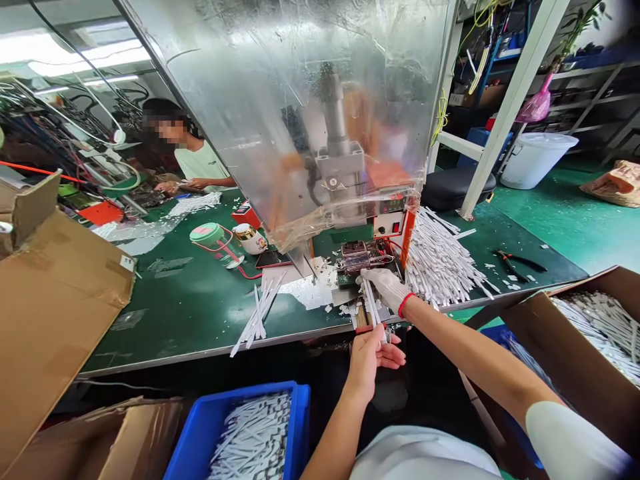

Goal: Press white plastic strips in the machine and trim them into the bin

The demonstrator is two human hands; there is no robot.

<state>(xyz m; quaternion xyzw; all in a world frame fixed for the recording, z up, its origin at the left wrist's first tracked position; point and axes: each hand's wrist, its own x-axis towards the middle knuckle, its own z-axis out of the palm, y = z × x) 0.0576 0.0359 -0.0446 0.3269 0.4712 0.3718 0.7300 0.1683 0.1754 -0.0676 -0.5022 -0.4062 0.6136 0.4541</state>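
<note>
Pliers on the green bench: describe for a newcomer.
Right of the press behind the clear plastic sheet, the green bench holds a heap of white strips. Beyond it lie dark, red-handled pliers, set apart among small white scraps.

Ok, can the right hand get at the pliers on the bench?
Probably yes: the pliers lie past the heap of white strips, which sits between them and the gloved right hand. Nothing tall blocks the way, so the arm looks able to pass over the heap.

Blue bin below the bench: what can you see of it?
The blue plastic bin sits below the bench's front edge, cut off by the bottom of the view. Its thick rim is square-cornered. Loose white strips with dark markings fill it, lying crisscrossed. A brown cardboard box stands at its left.
</note>
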